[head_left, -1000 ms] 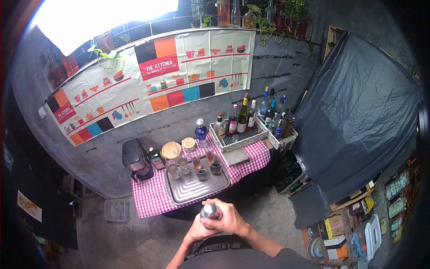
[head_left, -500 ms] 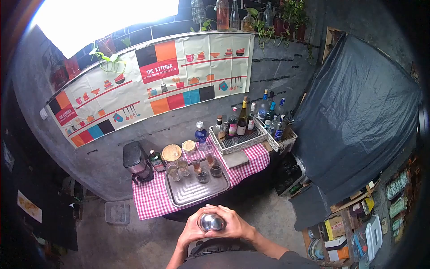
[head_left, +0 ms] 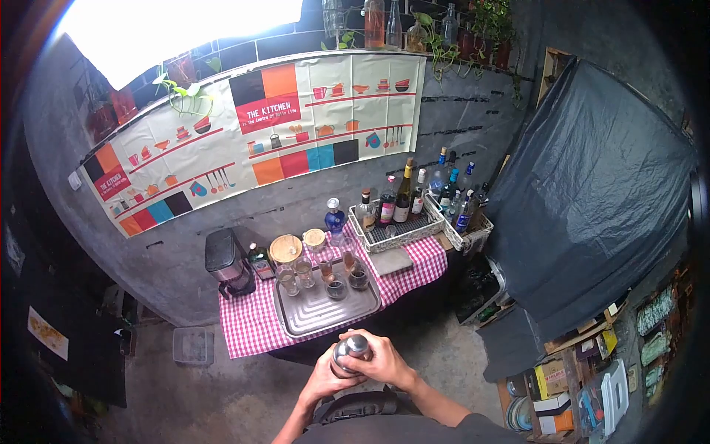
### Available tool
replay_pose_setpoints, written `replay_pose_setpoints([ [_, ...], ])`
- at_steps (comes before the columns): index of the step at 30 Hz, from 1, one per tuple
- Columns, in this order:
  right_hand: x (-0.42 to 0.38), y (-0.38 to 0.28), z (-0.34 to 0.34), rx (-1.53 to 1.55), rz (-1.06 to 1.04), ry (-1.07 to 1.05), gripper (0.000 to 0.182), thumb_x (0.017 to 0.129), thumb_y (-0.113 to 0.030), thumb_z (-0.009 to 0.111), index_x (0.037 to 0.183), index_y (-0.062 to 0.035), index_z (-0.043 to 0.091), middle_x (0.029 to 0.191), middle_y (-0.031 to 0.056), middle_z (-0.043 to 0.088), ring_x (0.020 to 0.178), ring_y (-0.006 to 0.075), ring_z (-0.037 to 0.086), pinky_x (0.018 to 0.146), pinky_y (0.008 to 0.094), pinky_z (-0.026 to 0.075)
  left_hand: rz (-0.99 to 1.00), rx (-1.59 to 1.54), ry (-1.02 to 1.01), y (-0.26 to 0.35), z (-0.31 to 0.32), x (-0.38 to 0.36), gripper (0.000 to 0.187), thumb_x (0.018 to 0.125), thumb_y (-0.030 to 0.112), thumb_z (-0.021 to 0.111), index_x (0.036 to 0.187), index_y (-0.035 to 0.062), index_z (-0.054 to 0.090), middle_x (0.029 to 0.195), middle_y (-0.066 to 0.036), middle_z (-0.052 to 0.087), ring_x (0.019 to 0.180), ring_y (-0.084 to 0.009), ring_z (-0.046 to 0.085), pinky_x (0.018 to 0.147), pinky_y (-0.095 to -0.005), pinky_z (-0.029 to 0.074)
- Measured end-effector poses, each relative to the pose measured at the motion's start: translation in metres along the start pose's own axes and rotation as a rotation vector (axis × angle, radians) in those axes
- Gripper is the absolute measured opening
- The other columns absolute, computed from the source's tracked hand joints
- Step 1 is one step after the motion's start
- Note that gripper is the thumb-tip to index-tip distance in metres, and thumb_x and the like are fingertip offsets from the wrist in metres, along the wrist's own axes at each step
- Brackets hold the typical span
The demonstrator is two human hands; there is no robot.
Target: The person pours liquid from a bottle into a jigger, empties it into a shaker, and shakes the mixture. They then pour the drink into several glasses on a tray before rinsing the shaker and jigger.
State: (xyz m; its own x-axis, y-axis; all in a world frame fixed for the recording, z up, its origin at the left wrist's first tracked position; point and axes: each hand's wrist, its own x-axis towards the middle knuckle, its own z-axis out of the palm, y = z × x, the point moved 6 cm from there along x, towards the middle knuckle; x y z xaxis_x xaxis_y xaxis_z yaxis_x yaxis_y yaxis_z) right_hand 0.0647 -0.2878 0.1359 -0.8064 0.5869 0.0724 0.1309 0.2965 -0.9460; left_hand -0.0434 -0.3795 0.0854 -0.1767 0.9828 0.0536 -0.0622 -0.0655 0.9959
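A metal cocktail shaker (head_left: pixel 345 351) is between my two hands, close to my body and short of the table's front edge. My left hand (head_left: pixel 325 379) wraps around its body from the left. My right hand (head_left: pixel 386 361) grips it from the right, with fingers near the rounded cap. The shaker's lower part is hidden by my hands. Just beyond them a metal tray (head_left: pixel 325 320) lies on a red-and-white checked cloth (head_left: pixel 248 333). Several glasses stand on its far half, among them a dark-filled glass (head_left: pixel 336 289).
A coffee maker (head_left: pixel 228 259) stands at the table's left end. Behind the tray are a blue bottle (head_left: pixel 335 220) and round wooden lids (head_left: pixel 286 249). A wicker basket (head_left: pixel 384 243) with several bottles is back right. A clear plastic bin (head_left: pixel 193 346) sits on the floor.
The shaker has tipped so that its cap and side now show. My right hand has shifted its grip, and both hands have risen slightly in view.
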Motion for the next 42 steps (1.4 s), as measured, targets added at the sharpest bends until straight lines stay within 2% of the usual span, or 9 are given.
replay_pose_setpoints([
  [1, 0.002, -0.007, 0.003, -0.020, -0.071, 0.060, 0.060, 0.082, -0.034, 0.084, 0.127, 0.0008, 0.063, 0.109, 0.0166, 0.072, 0.094, 0.0177, 0.071, 0.086, 0.0337, 0.057, -0.026, -0.020, 0.010, -0.005, 0.000, -0.001, 0.072, 0.069, 0.010, 0.092, 0.131, 0.0010, 0.056, 0.118, -0.006, 0.066, 0.109, -0.0163, 0.063, 0.099, -0.0342, 0.051],
  [4, -0.010, -0.036, 0.009, -0.241, -0.458, 0.013, 0.068, 0.079, -0.038, 0.085, 0.130, -0.0018, 0.059, 0.124, 0.0195, 0.067, 0.120, 0.0359, 0.065, 0.104, 0.0466, 0.049, 0.087, -0.083, 0.037, -0.004, -0.008, -0.001, 0.076, 0.069, 0.011, 0.090, 0.136, 0.0003, 0.055, 0.121, -0.009, 0.064, 0.110, -0.0168, 0.064, 0.098, -0.0330, 0.052],
  [12, 0.002, -0.008, 0.002, 0.052, 0.046, 0.038, 0.064, 0.077, -0.028, 0.087, 0.128, -0.0011, 0.061, 0.125, 0.0186, 0.068, 0.116, 0.0297, 0.067, 0.098, 0.0413, 0.053, -0.011, -0.074, 0.009, -0.003, 0.005, 0.002, 0.068, 0.071, 0.015, 0.092, 0.128, 0.0020, 0.056, 0.115, -0.006, 0.066, 0.108, -0.0152, 0.064, 0.096, -0.0337, 0.053],
  [15, -0.008, -0.030, 0.006, -0.247, -0.361, 0.015, 0.069, 0.075, -0.029, 0.089, 0.131, -0.0015, 0.060, 0.130, 0.0186, 0.066, 0.129, 0.0363, 0.059, 0.110, 0.0445, 0.045, 0.105, -0.041, 0.032, 0.000, -0.007, 0.001, 0.069, 0.071, 0.016, 0.091, 0.129, 0.0011, 0.056, 0.117, -0.007, 0.066, 0.108, -0.0157, 0.064, 0.096, -0.0339, 0.053],
  [22, -0.002, -0.012, -0.001, 0.091, 0.026, 0.013, 0.068, 0.076, -0.028, 0.087, 0.132, -0.0008, 0.059, 0.128, 0.0184, 0.067, 0.124, 0.0360, 0.063, 0.113, 0.0451, 0.043, 0.020, -0.044, -0.009, -0.001, 0.001, 0.003, 0.068, 0.070, 0.012, 0.092, 0.127, 0.0030, 0.055, 0.116, -0.005, 0.066, 0.106, -0.0140, 0.064, 0.095, -0.0328, 0.053],
  [28, -0.014, -0.011, 0.000, -0.128, -0.283, -0.093, 0.073, 0.076, -0.032, 0.088, 0.134, -0.0017, 0.058, 0.137, 0.0130, 0.063, 0.139, 0.0349, 0.051, 0.117, 0.0633, 0.030, 0.067, 0.136, 0.004, -0.005, -0.013, -0.001, 0.074, 0.066, 0.017, 0.092, 0.129, 0.0005, 0.057, 0.117, -0.008, 0.067, 0.110, -0.0168, 0.064, 0.096, -0.0330, 0.053],
  [32, 0.000, 0.007, -0.004, 0.030, -0.010, -0.052, 0.070, 0.076, -0.029, 0.088, 0.133, -0.0008, 0.058, 0.131, 0.0202, 0.065, 0.127, 0.0339, 0.062, 0.106, 0.0410, 0.049, 0.016, -0.006, 0.071, -0.005, 0.004, 0.000, 0.065, 0.068, 0.014, 0.091, 0.124, 0.0035, 0.059, 0.113, -0.007, 0.067, 0.107, -0.0158, 0.064, 0.097, -0.0331, 0.051],
  [36, -0.012, -0.020, 0.002, -0.154, -0.370, -0.025, 0.073, 0.075, -0.027, 0.089, 0.135, -0.0009, 0.056, 0.137, 0.0197, 0.062, 0.136, 0.0358, 0.054, 0.115, 0.0465, 0.041, 0.024, 0.133, 0.078, -0.008, -0.009, -0.003, 0.068, 0.068, 0.018, 0.091, 0.125, 0.0039, 0.059, 0.115, -0.010, 0.069, 0.106, -0.0166, 0.067, 0.094, -0.0340, 0.054],
  [42, -0.002, -0.002, -0.005, -0.121, -0.215, 0.024, 0.074, 0.076, -0.034, 0.087, 0.135, -0.0010, 0.056, 0.132, 0.0256, 0.062, 0.127, 0.0422, 0.059, 0.109, 0.0479, 0.046, 0.074, 0.091, 0.032, -0.006, -0.002, 0.000, 0.067, 0.072, 0.018, 0.090, 0.128, 0.0013, 0.058, 0.115, -0.010, 0.068, 0.104, -0.0162, 0.066, 0.093, -0.0334, 0.054],
])
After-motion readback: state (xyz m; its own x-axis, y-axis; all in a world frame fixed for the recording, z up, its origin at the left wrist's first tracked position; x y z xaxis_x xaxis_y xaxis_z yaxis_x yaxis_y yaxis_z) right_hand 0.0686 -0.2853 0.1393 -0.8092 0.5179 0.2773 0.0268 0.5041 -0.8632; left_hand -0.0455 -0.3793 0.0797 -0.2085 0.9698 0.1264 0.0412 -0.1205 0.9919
